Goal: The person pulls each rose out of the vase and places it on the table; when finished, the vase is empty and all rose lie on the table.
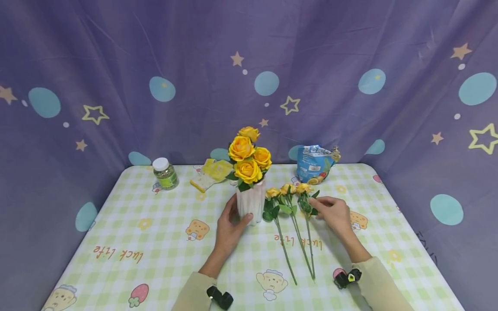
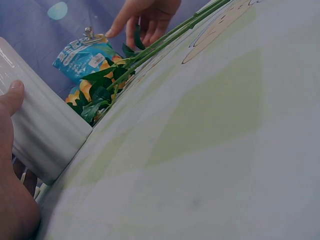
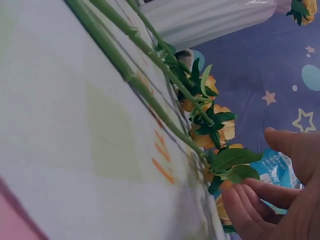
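A white ribbed vase (image 1: 250,203) stands upright on the table with several yellow artificial roses (image 1: 248,171) in it. My left hand (image 1: 227,230) grips the vase low down, thumb (image 2: 15,95) across its near side and fingers round behind. To the right, three loose roses lie side by side, blooms toward the back and green stems (image 1: 299,239) toward me. My right hand (image 1: 335,214) is at the head of the rightmost rose (image 1: 304,188). In the right wrist view its fingertips (image 3: 237,192) reach the green leaves (image 3: 235,159), with the thumb held apart from them.
Behind the loose roses stands a blue pouch (image 1: 313,166) with a metal clip. A white-lidded jar (image 1: 166,175) is at the back left, and a yellow-and-white packet (image 1: 212,172) lies left of the vase. A purple curtain (image 1: 218,52) hangs behind the checkered tablecloth (image 1: 163,276).
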`<control>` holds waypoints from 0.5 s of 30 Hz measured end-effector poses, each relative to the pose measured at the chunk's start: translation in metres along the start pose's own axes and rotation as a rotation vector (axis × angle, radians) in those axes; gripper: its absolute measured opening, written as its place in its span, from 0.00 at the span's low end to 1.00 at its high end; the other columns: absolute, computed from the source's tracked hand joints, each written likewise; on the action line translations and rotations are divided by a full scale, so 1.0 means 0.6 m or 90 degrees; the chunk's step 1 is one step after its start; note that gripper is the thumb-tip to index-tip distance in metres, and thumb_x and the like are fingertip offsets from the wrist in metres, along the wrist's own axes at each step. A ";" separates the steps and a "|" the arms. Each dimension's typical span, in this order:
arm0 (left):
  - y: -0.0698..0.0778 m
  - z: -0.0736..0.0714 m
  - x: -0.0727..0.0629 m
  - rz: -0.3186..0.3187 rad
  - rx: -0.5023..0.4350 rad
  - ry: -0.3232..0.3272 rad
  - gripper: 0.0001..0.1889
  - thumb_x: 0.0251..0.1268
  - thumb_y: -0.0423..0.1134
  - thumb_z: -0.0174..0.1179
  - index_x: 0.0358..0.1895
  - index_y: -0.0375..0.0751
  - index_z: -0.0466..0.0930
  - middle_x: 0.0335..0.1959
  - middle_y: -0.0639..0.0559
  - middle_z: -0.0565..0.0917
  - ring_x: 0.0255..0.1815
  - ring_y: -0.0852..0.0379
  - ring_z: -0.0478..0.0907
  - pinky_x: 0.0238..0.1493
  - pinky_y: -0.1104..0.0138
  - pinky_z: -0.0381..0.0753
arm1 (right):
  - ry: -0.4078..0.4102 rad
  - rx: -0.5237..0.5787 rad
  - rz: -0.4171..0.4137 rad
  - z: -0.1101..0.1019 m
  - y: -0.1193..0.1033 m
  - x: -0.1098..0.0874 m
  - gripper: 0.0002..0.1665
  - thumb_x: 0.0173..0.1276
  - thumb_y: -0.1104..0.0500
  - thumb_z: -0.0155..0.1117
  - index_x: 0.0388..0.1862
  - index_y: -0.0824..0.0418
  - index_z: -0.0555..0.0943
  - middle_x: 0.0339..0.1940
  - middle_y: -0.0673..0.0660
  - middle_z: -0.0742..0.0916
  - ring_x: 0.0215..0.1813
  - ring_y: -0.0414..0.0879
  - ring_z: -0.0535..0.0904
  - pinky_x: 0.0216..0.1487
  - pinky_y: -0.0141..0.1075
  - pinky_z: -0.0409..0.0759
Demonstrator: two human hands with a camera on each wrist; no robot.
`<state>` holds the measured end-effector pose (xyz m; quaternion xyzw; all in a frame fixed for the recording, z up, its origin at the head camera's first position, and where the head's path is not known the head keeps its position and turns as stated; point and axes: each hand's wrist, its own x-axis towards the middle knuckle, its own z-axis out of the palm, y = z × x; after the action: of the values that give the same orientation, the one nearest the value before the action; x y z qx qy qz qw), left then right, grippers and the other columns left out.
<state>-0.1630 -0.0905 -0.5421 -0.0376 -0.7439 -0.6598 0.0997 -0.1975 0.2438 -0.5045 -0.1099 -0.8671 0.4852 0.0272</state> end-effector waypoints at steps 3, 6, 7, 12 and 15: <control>-0.001 0.000 0.001 0.001 0.001 0.001 0.44 0.73 0.39 0.77 0.87 0.42 0.64 0.85 0.40 0.70 0.84 0.40 0.69 0.86 0.46 0.66 | 0.057 -0.012 -0.046 -0.004 -0.003 0.000 0.27 0.75 0.38 0.77 0.55 0.59 0.94 0.43 0.57 0.95 0.37 0.44 0.90 0.36 0.32 0.85; -0.002 0.001 0.001 0.001 0.003 0.000 0.44 0.73 0.39 0.77 0.87 0.42 0.64 0.85 0.40 0.70 0.84 0.39 0.70 0.86 0.45 0.66 | 0.120 -0.024 -0.094 -0.006 -0.010 -0.003 0.23 0.77 0.40 0.77 0.53 0.58 0.95 0.42 0.58 0.95 0.37 0.38 0.86 0.36 0.27 0.82; -0.001 0.001 0.001 0.001 0.004 0.000 0.44 0.73 0.39 0.77 0.87 0.42 0.64 0.85 0.40 0.70 0.83 0.39 0.70 0.86 0.45 0.66 | 0.136 -0.018 -0.106 -0.007 -0.013 -0.004 0.22 0.78 0.42 0.76 0.53 0.59 0.95 0.42 0.59 0.95 0.37 0.36 0.85 0.37 0.25 0.81; 0.000 0.000 0.001 -0.004 0.005 -0.001 0.45 0.73 0.40 0.77 0.88 0.42 0.63 0.85 0.40 0.70 0.84 0.40 0.69 0.86 0.45 0.66 | 0.184 0.034 -0.165 -0.010 -0.033 -0.012 0.17 0.81 0.50 0.74 0.53 0.63 0.94 0.45 0.63 0.95 0.37 0.29 0.82 0.41 0.20 0.79; -0.001 0.000 0.000 -0.008 0.005 -0.001 0.45 0.74 0.40 0.77 0.88 0.42 0.63 0.85 0.40 0.70 0.84 0.40 0.69 0.87 0.46 0.65 | 0.188 0.061 -0.182 -0.011 -0.044 -0.018 0.16 0.81 0.51 0.73 0.52 0.63 0.94 0.46 0.63 0.94 0.38 0.29 0.82 0.43 0.20 0.79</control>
<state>-0.1633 -0.0907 -0.5423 -0.0334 -0.7466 -0.6577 0.0949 -0.1902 0.2334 -0.4782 -0.0544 -0.8363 0.4957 0.2278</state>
